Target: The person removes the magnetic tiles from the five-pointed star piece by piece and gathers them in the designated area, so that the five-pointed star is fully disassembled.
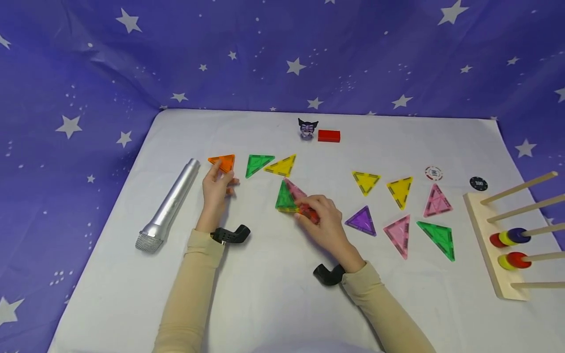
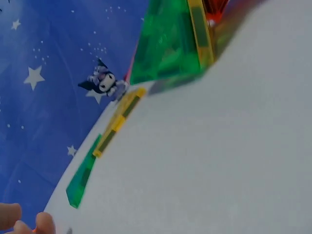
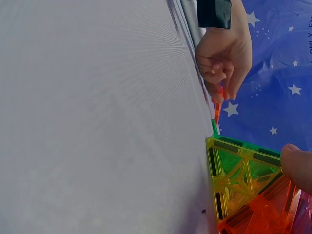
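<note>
Left hand point(image 1: 217, 189) pinches orange triangle point(image 1: 223, 163) at centre-left, silver microphone point(image 1: 169, 206) beside it; right hand point(image 1: 322, 220) grips standing tile pyramid point(image 1: 289, 197) mid-frame, loose triangles right.

A white table point(image 1: 273, 304) fills the foreground. Behind the table and along both its sides hangs a blue-violet cloth backdrop point(image 1: 282, 54) printed with white stars, creased, under soft, even light.
</note>
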Available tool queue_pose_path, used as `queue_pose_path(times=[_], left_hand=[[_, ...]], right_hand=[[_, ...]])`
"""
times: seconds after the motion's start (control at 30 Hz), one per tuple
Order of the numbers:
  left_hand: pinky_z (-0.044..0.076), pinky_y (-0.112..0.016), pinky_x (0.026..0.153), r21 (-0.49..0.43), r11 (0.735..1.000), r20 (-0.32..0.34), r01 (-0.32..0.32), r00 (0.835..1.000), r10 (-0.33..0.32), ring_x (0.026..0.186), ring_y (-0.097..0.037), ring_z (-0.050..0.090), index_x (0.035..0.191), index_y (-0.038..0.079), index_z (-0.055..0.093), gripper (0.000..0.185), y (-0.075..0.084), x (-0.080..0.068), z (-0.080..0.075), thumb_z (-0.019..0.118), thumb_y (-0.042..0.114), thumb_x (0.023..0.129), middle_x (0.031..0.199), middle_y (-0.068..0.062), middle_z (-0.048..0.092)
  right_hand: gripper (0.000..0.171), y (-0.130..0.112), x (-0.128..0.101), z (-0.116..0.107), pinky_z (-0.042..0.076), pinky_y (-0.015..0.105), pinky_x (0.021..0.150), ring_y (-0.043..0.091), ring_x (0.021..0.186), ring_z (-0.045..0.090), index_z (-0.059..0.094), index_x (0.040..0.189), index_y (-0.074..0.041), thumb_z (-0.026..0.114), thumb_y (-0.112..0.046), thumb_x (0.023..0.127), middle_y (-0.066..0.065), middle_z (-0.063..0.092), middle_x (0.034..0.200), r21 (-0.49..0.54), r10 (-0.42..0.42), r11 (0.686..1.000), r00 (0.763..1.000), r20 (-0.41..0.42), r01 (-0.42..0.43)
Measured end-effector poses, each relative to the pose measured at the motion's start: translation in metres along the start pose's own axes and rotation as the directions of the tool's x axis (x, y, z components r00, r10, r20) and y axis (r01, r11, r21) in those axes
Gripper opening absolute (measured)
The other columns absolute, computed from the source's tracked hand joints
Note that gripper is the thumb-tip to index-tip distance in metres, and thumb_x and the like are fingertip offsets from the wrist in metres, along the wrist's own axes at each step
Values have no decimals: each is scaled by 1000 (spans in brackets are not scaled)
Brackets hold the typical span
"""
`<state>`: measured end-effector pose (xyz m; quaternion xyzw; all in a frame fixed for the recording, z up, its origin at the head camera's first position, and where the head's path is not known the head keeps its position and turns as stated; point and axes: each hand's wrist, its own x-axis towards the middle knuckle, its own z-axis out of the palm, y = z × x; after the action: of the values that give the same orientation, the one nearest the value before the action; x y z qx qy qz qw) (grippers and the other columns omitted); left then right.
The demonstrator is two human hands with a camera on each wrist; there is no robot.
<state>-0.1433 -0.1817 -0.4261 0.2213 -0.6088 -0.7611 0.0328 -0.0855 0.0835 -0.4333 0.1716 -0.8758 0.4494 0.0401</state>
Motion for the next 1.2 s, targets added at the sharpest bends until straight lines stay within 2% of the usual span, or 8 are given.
queue_pose_path(times=[0.17, 0.3, 0.47, 0.6, 0.73, 0.9, 1.03, 1.2], left_hand=[[42, -16, 45, 190, 982, 28, 1, 1000, -6, 66, -9, 58, 142, 16, 31, 57, -2, 1, -1, 54, 8, 91, 143, -7, 27], [42, -18, 45, 429, 896, 83, -110, 993, 82, 52, -7, 54, 141, 19, 34, 57, 0, -5, -2, 57, 13, 89, 146, -15, 19], [41, -15, 52, 561, 791, 141, -242, 970, 197, 56, -7, 51, 140, 13, 36, 58, -1, -17, 1, 60, 13, 86, 146, -26, -1], [44, -19, 54, 552, 754, 258, -357, 932, 253, 73, -19, 58, 131, 5, 46, 48, -8, -26, 11, 61, 11, 86, 139, -22, 29], [44, -28, 45, 485, 753, 490, -444, 851, 186, 61, -28, 59, 129, 4, 47, 45, -16, -33, 25, 61, 13, 87, 126, -16, 47], [42, -29, 48, 475, 769, 657, -428, 754, 14, 50, -26, 51, 139, 7, 33, 62, -23, -34, 36, 63, 17, 86, 132, -14, 41], [43, -32, 51, 464, 813, 692, -351, 716, -86, 50, -25, 48, 143, 11, 23, 75, -23, -37, 40, 67, 16, 83, 139, -12, 34], [42, -34, 51, 427, 854, 697, -298, 710, -100, 44, -17, 38, 144, 9, 21, 79, -10, -47, 44, 68, 10, 81, 136, -20, 34]], right_hand=[[24, 1, -1, 1, 27, 53, 83, 24, 102, 45, 64, 104, -23, 69, -25, 81, 1, 55, 107, -5, -3, 1000, 1000, -1, 3], [23, 1, 0, 0, 28, 53, 83, 23, 101, 45, 64, 104, -23, 69, -25, 81, 1, 55, 107, -5, -14, 1000, 1000, -5, 14], [23, 1, 1, 0, 27, 53, 84, 23, 101, 45, 64, 104, -23, 68, -26, 81, 0, 54, 106, -3, -14, 1000, 1000, -4, 14], [23, 1, 1, 0, 27, 53, 85, 24, 102, 44, 64, 104, -23, 68, -26, 81, 1, 54, 106, 2, -4, 1000, 1000, 3, 4], [23, 1, 1, 0, 26, 54, 85, 24, 103, 44, 64, 104, -23, 68, -26, 82, 1, 54, 107, 0, 2, 1000, 1000, 5, -2], [23, 0, 0, 2, 26, 56, 85, 25, 103, 45, 65, 104, -21, 68, -27, 82, 2, 55, 107, -2, -10, 1000, 1000, 13, 10], [22, 1, 0, 2, 26, 56, 85, 26, 103, 45, 65, 103, -21, 68, -26, 82, 2, 55, 107, -4, -17, 1000, 1000, 2, 17], [20, 1, -1, 4, 24, 55, 87, 25, 101, 45, 66, 101, -20, 68, -24, 82, 1, 55, 105, 15, -22, 1000, 999, -23, 22]])
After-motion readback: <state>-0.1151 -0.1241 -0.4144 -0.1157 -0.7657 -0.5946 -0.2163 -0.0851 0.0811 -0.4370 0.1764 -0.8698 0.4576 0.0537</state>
